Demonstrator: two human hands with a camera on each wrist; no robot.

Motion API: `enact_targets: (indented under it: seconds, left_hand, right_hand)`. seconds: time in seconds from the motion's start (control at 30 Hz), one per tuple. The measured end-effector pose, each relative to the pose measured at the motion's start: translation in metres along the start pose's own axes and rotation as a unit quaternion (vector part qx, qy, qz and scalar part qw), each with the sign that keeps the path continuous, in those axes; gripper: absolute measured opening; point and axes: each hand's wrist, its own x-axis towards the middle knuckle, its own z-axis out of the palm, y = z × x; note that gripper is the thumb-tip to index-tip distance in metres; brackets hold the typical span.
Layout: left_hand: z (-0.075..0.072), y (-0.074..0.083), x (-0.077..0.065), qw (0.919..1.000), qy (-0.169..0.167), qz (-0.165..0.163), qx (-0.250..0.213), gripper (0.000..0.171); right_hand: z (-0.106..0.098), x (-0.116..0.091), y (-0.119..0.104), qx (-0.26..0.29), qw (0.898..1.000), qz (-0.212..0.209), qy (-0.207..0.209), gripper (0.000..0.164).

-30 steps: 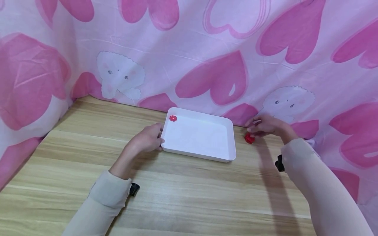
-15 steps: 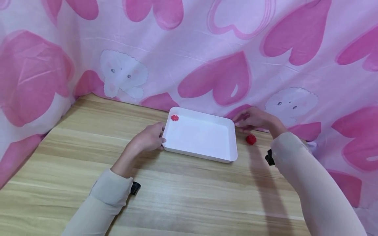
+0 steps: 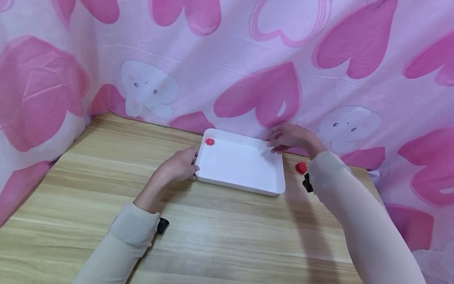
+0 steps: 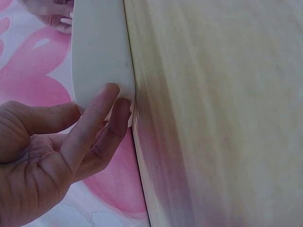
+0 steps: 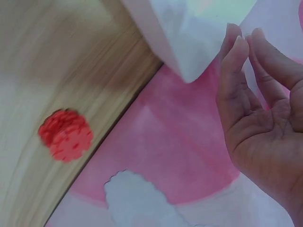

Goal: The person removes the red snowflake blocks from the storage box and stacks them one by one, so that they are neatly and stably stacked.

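A shallow white tray (image 3: 241, 167) lies on the wooden table. My left hand (image 3: 179, 165) grips its left end; in the left wrist view the thumb and curled fingers (image 4: 92, 123) sit against its corner. Over the tray's far right corner hovers my right hand (image 3: 291, 138), its fingertips slightly blurred. The right wrist view shows that hand (image 5: 267, 104) with thumb and fingertips close together and nothing visible between them. One red notched disc (image 3: 210, 141) lies inside the tray's far left corner. A small pile of red notched discs (image 3: 301, 168) rests on the table right of the tray.
A pink curtain (image 3: 191, 75) printed with hearts hangs along the back edge of the wooden table (image 3: 213, 236) and at both sides. Black wrist mounts (image 3: 162, 226) protrude by both sleeves.
My right hand has left the red disc pile and moved left to above the tray's far right corner. The left hand keeps its grip on the tray.
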Motion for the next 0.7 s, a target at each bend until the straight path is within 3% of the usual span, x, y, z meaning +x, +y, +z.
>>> enact_targets:
  seconds: [0.37, 0.7]
  left_hand:
    - [-0.001, -0.001, -0.001, 1.0000, 0.002, 0.003, -0.006, 0.042]
    - [0.000, -0.001, 0.001, 1.0000, 0.003, -0.005, -0.002, 0.042]
  right_hand:
    - [0.019, 0.015, -0.031, -0.012, 0.999, -0.029, -0.015, 0.040]
    - [0.040, 0.038, -0.048, -0.022, 0.999, -0.015, -0.026, 0.039]
